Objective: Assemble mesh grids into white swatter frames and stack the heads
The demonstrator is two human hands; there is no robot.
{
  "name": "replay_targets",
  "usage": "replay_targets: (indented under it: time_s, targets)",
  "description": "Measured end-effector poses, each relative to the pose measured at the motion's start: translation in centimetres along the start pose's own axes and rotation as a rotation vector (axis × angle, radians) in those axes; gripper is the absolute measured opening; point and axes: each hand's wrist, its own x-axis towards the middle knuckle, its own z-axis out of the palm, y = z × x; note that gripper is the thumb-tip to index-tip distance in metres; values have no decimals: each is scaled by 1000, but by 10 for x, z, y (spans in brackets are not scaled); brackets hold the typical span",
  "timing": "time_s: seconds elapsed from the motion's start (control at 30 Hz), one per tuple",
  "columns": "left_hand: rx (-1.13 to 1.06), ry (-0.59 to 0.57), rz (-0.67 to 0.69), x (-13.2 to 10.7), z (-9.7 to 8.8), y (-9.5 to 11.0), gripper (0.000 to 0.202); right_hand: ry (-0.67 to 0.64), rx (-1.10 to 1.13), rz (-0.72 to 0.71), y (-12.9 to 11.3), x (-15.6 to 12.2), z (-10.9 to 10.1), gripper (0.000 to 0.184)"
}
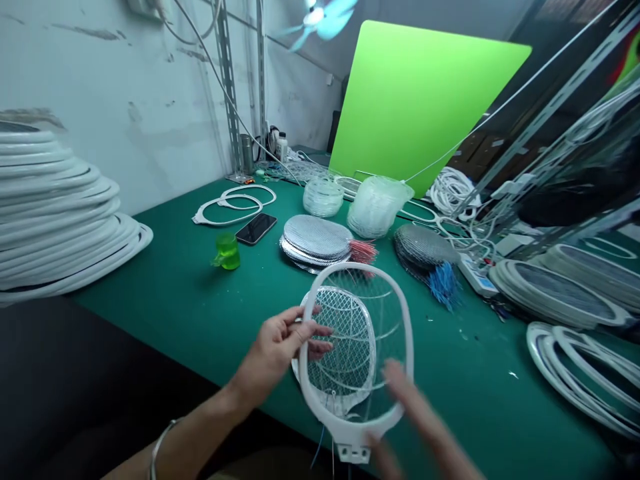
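My left hand (280,350) grips the left rim of a white oval racket frame (407,333), held tilted above the green table (190,300). Fine wires span the frame. Behind it, lower down, lies a second white frame with a metal mesh (345,333) in it. My right hand (420,417) is at the lower right of the held frame, blurred by motion, with its fingers stretched toward the rim. A thin blue wire hangs from the frame's neck (353,453).
Stacks of mesh ovals, one with red wires (320,240) and one with blue wires (425,250), lie mid-table. A phone (256,228) and a green bottle (227,252) sit to the left. White frames are piled at far left (55,213) and right (575,293). A green board (420,100) stands behind.
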Motion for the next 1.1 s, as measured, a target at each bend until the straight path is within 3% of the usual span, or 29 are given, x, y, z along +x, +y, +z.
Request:
replay_targets:
  time_s: [0.07,0.13,0.23,0.33,0.47,0.57,0.77,1.1]
  targets:
    - [19,-9,-51,6,-19,3,41,153,154,341,24,19,-9,74]
    - [39,-17,-109,12,-30,3,42,64,393,589,45,39,-6,79]
    - [106,21,-158,19,-32,-7,41,-48,609,711,58,58,14,70]
    - [298,121,-77,26,-30,-17,34,9,623,736,59,61,27,65]
    - [664,282,44,37,-34,-23,37,-12,581,731,68,61,29,67]
    - [788,335,-1,45,-38,-24,36,-34,465,673,76,63,31,63]
    - [946,413,-12,47,-34,-28,26,-15,-16,581,75,64,36,56]
    - [1252,484,-52,55,-28,-30,20,-43,-393,560,66,64,45,33]
